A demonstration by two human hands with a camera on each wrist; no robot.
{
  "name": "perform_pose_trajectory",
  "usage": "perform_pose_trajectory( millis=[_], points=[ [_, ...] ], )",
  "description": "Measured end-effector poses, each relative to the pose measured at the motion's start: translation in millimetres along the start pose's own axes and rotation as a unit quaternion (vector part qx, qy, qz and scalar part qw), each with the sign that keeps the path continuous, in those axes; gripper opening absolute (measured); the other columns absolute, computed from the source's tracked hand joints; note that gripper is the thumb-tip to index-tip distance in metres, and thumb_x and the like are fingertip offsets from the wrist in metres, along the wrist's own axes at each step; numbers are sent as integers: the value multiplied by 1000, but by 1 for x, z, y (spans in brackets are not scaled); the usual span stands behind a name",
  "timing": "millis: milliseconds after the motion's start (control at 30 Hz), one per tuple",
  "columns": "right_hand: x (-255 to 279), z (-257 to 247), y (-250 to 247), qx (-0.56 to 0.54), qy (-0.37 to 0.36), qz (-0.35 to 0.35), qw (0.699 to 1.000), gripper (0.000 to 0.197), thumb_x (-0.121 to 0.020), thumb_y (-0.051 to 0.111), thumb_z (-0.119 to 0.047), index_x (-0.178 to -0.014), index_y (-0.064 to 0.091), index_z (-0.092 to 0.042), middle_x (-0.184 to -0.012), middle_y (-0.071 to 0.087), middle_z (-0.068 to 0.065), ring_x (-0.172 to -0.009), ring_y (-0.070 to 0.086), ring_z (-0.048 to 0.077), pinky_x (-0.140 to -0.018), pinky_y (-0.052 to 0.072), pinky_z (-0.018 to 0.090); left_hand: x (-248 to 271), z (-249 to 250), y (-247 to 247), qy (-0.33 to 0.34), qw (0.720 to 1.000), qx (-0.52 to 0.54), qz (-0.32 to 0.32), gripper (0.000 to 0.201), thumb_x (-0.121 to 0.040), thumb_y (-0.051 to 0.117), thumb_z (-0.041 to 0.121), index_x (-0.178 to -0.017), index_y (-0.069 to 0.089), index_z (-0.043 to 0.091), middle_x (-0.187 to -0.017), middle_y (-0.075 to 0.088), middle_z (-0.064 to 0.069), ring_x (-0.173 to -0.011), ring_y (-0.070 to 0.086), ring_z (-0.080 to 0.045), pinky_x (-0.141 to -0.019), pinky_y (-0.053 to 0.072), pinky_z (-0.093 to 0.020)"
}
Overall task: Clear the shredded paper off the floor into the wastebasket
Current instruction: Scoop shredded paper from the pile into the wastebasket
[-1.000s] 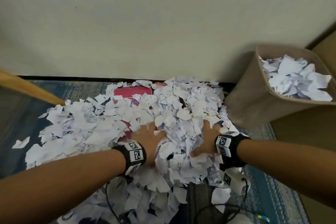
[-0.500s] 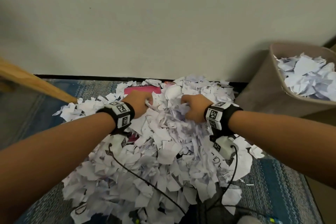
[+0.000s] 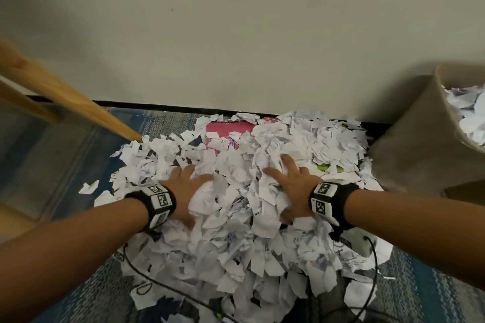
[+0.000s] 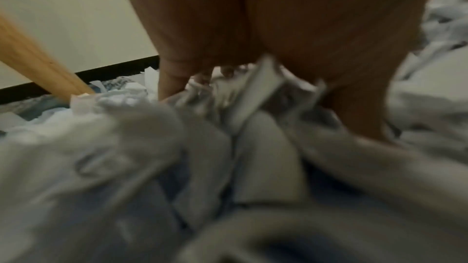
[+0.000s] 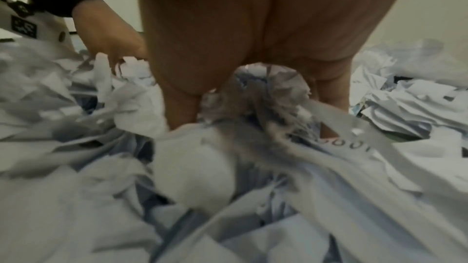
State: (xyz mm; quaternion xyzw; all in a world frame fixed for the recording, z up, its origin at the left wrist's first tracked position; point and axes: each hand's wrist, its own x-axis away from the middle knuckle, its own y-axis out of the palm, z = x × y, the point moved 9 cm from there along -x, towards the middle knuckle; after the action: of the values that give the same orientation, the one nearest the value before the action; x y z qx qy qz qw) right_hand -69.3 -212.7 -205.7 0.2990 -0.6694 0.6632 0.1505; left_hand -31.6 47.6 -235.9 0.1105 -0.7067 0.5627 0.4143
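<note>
A wide heap of white shredded paper (image 3: pixel 236 231) covers the blue rug in front of the wall. My left hand (image 3: pixel 187 189) lies on the heap left of centre, fingers spread and sunk among the scraps. My right hand (image 3: pixel 291 183) lies on it right of centre, also spread, with scraps over its fingers. In the left wrist view the left hand (image 4: pixel 253 17) points straight down into the paper (image 4: pixel 126 147). In the right wrist view a wad of paper (image 5: pixel 263 95) bunches under the right hand (image 5: pixel 253 27). The tan wastebasket (image 3: pixel 417 144), part full of paper, stands at the right.
A pink notebook (image 3: pixel 228 130) lies half buried at the back of the heap, by the wall. A green marker (image 3: pixel 329 166) shows among the scraps right of my right hand. A wooden furniture leg (image 3: pixel 68 98) slants down at the left. Black cables (image 3: pixel 162 283) trail across the near scraps.
Half a second ago both hands were fisted in paper at the far side of the heap. Now they have come back toward me and lie spread on it.
</note>
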Motion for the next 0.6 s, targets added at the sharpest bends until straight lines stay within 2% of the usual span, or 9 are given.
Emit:
perform_pose_trajectory(
  millis=[67, 100, 167, 233, 300, 400, 500, 600],
  points=[
    [-3, -4, -2, 18, 5, 17, 1000, 114, -61, 87, -33, -142, 8, -44, -153, -2, 12, -119, 43, 46, -86, 53, 51, -3, 4, -7, 14, 999, -10, 39, 105, -61, 81, 46, -142, 15, 46, -144, 19, -8, -130, 27, -42, -100, 39, -52],
    [-5, -5, -4, 19, 4, 22, 1000, 106, -64, 85, -24, -140, 14, -41, -150, 5, 13, -115, 45, 44, -84, 54, 49, -5, 5, -16, 29, 998, -1, 58, 87, -70, 77, 39, -139, 25, 42, -138, 30, -8, -123, 37, -39, -99, 40, -47],
    [-7, -5, -11, 5, 5, 23, 1000, 85, -71, 75, -15, -137, 25, -34, -145, 17, 13, -111, 50, 40, -81, 54, 45, -8, 5, -40, 56, 992, 43, 102, 47, -84, 63, 25, -127, 45, 32, -119, 49, -6, -109, 54, -31, -89, 47, -36],
    [-9, -3, -23, -10, 9, 22, 1000, 66, -79, 64, -9, -136, 35, -26, -135, 32, 13, -106, 56, 37, -78, 52, 39, -7, 1, -63, 65, 987, 68, 131, 22, -89, 55, 19, -111, 57, 24, -104, 61, -3, -94, 61, -24, -80, 51, -32],
    [-9, 0, -38, -28, 10, 33, 999, 50, -81, 55, -4, -127, 45, -21, -119, 43, 9, -101, 57, 34, -73, 48, 35, -6, -6, -81, 60, 985, 78, 144, 16, -91, 52, 16, -105, 60, 21, -100, 66, -2, -88, 62, -20, -80, 53, -33],
    [-9, 8, -60, -51, 10, 88, 995, 35, -81, 54, -2, -110, 53, -21, -96, 46, 0, -95, 56, 25, -69, 42, 30, -2, -21, -105, 45, 981, 93, 167, 26, -90, 50, 10, -112, 60, 18, -106, 67, -5, -94, 62, -24, -83, 52, -35],
    [-12, 19, -71, -74, 18, 118, 990, 35, -80, 53, -2, -111, 55, -20, -94, 46, 0, -92, 55, 25, -70, 40, 29, 7, -38, -122, 16, 975, 121, 187, 33, -92, 47, 10, -121, 59, 20, -116, 65, -6, -105, 60, -28, -88, 49, -35],
    [-11, 24, -72, -84, 22, 120, 989, 34, -80, 54, -7, -111, 56, -20, -95, 49, 3, -93, 57, 28, -74, 46, 32, 14, -59, -124, -18, 967, 155, 202, 33, -92, 46, 10, -119, 61, 21, -116, 65, -10, -105, 60, -30, -89, 50, -38]
  ],
)
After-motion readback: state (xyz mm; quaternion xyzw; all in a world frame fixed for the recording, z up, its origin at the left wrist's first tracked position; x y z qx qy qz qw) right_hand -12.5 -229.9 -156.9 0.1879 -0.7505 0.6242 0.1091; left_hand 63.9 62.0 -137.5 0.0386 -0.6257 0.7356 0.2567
